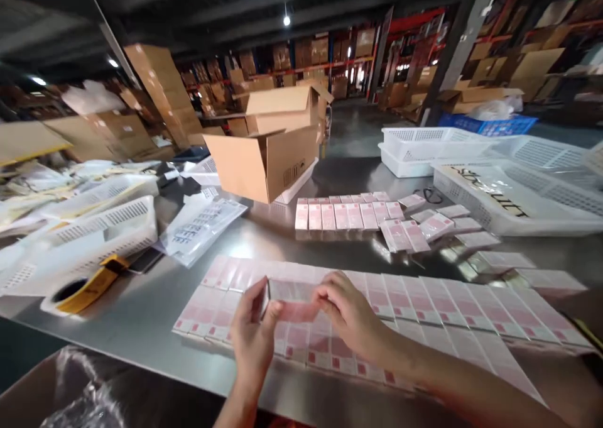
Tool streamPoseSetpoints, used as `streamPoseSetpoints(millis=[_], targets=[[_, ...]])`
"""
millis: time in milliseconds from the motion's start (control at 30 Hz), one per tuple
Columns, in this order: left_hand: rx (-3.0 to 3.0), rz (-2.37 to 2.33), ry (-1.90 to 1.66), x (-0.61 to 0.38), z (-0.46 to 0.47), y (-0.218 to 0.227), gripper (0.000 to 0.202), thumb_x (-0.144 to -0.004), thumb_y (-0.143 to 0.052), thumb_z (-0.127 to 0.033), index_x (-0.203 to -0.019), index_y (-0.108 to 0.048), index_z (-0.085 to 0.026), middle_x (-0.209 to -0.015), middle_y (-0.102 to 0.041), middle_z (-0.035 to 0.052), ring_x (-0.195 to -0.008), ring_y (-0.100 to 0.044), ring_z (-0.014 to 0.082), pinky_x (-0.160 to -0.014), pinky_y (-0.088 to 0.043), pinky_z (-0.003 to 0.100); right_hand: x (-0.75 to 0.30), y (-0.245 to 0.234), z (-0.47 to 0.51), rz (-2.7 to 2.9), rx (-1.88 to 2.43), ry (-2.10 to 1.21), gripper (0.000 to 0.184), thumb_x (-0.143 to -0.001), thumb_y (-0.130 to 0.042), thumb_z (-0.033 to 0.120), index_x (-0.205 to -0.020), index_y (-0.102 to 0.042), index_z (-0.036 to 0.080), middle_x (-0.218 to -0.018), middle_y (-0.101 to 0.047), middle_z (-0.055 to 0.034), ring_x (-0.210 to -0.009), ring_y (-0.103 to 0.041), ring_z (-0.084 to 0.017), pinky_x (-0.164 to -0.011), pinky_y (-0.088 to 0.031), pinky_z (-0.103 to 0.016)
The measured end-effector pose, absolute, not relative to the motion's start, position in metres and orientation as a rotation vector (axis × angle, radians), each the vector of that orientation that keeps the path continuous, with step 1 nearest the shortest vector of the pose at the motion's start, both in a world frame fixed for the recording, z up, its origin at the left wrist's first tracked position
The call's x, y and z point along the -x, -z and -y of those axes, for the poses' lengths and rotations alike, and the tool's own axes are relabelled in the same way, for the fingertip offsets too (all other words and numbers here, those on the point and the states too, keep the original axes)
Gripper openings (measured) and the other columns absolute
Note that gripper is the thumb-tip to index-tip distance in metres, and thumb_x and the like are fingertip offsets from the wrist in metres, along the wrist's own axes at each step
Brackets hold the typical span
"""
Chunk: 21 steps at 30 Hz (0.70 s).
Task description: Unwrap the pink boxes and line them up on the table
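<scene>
Both hands hold one small pink-and-white packet (294, 302) just above the steel table (141, 308). My left hand (252, 337) pinches its left end and my right hand (351, 315) grips its right end. Beneath them lie rows of the same flat pink packets (447, 308), laid side by side across the near part of the table. A second, shorter row of packets (348, 215) sits further back, with a few loose ones (436, 225) tipped beside it.
An open cardboard box (266, 158) stands at the table's middle back. White plastic baskets (509, 189) fill the right side, more baskets (98, 227) and clear bags (202, 227) the left. A yellow tape roll (82, 286) lies near left. Stacked cartons and shelving stand behind.
</scene>
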State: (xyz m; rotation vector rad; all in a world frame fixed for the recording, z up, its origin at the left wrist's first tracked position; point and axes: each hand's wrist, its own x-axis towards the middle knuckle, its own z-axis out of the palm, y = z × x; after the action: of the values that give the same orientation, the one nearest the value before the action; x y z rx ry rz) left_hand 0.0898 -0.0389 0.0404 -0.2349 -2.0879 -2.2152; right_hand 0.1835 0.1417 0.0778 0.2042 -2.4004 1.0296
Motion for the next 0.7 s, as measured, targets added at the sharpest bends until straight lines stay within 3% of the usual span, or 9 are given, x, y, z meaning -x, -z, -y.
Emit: streamPoseSetpoints(millis=[100,167,233,300,400,467,533,600,700], targets=[[0.063,2.122,2.248,-0.080,0.046,-0.049,0.061,-0.063,-0.082,-0.064,-0.105,-0.075,-0.019,-0.116,-0.072,0.0118,-0.113,-0.065,0.0300,-0.096,-0.052,0.039,-0.191,-0.095,-0.139,2.498,-0.456,-0.955,0.016,-0.101,-0.042,0.016,-0.089,-0.050,0.022,-0.106,-0.061,-0.0088,-0.101,-0.057,-0.019,-0.086,-0.051,-0.034],[-0.067,2.046,2.482,-0.071,0.052,-0.051,0.066,-0.062,-0.080,-0.070,-0.100,-0.076,-0.017,-0.105,-0.074,0.0113,-0.099,-0.068,0.0270,-0.084,-0.055,0.034,-0.196,-0.105,-0.143,2.524,-0.803,-0.859,0.015,-0.101,-0.045,0.015,-0.090,-0.051,0.023,-0.118,-0.064,-0.0073,-0.120,-0.053,-0.020,-0.104,-0.043,-0.039],[-0.152,1.950,2.720,-0.066,0.056,-0.049,0.068,-0.056,-0.082,-0.072,-0.091,-0.075,-0.014,-0.086,-0.073,0.0092,-0.079,-0.067,0.0226,-0.068,-0.054,0.030,-0.201,-0.110,-0.149,2.526,-1.029,-0.741,0.018,-0.100,-0.046,0.010,-0.091,-0.053,0.024,-0.111,-0.071,0.0011,-0.128,-0.049,-0.018,-0.114,-0.030,-0.041],[-0.150,2.010,2.737,-0.066,0.058,-0.044,0.061,-0.056,-0.083,-0.070,-0.077,-0.072,-0.014,-0.067,-0.065,0.0039,-0.063,-0.060,0.0158,-0.056,-0.047,0.024,-0.205,-0.110,-0.153,2.583,-1.026,-0.554,0.022,-0.098,-0.046,0.006,-0.093,-0.058,0.025,-0.093,-0.074,0.0060,-0.122,-0.053,-0.017,-0.117,-0.020,-0.043],[-0.127,2.193,2.475,-0.070,0.053,-0.037,0.056,-0.067,-0.077,-0.068,-0.063,-0.062,-0.015,-0.054,-0.053,-0.0012,-0.052,-0.045,0.0086,-0.048,-0.035,0.020,-0.208,-0.102,-0.153,2.726,-0.841,-0.295,0.014,-0.100,-0.050,0.028,-0.094,-0.063,0.024,-0.080,-0.073,0.0013,-0.116,-0.058,-0.022,-0.119,-0.008,-0.054],[-0.204,2.123,2.391,-0.070,0.045,-0.034,0.054,-0.071,-0.075,-0.067,-0.063,-0.057,-0.016,-0.054,-0.050,-0.0026,-0.049,-0.041,0.0075,-0.046,-0.032,0.020,-0.209,-0.094,-0.149,2.810,-0.659,-0.255,0.039,-0.098,-0.048,0.055,-0.098,-0.066,0.020,-0.088,-0.075,-0.0065,-0.129,-0.052,-0.028,-0.120,-0.001,-0.060],[-0.288,1.959,2.422,-0.068,0.037,-0.035,0.054,-0.071,-0.072,-0.068,-0.066,-0.051,-0.019,-0.055,-0.047,-0.0047,-0.048,-0.040,0.0074,-0.046,-0.032,0.020,-0.209,-0.088,-0.145,2.844,-0.477,-0.311,0.063,-0.094,-0.042,0.072,-0.110,-0.066,0.017,-0.112,-0.074,-0.0142,-0.142,-0.039,-0.034,-0.118,0.006,-0.066],[-0.332,1.841,2.445,-0.068,0.029,-0.038,0.054,-0.073,-0.067,-0.070,-0.069,-0.045,-0.021,-0.056,-0.041,-0.0071,-0.049,-0.038,0.0073,-0.048,-0.034,0.020,-0.209,-0.081,-0.142,2.876,-0.327,-0.554,0.074,-0.091,-0.037,0.078,-0.125,-0.062,0.017,-0.134,-0.064,-0.0173,-0.147,-0.032,-0.038,-0.116,0.003,-0.071],[-0.319,1.827,2.418,-0.079,0.022,-0.041,0.052,-0.081,-0.058,-0.070,-0.072,-0.038,-0.023,-0.060,-0.037,-0.0076,-0.051,-0.037,0.0080,-0.051,-0.037,0.022,-0.208,-0.071,-0.136,2.785,0.000,-1.171,0.079,-0.084,-0.046,0.082,-0.135,-0.058,0.021,-0.144,-0.055,-0.0184,-0.145,-0.033,-0.043,-0.113,-0.018,-0.071]])
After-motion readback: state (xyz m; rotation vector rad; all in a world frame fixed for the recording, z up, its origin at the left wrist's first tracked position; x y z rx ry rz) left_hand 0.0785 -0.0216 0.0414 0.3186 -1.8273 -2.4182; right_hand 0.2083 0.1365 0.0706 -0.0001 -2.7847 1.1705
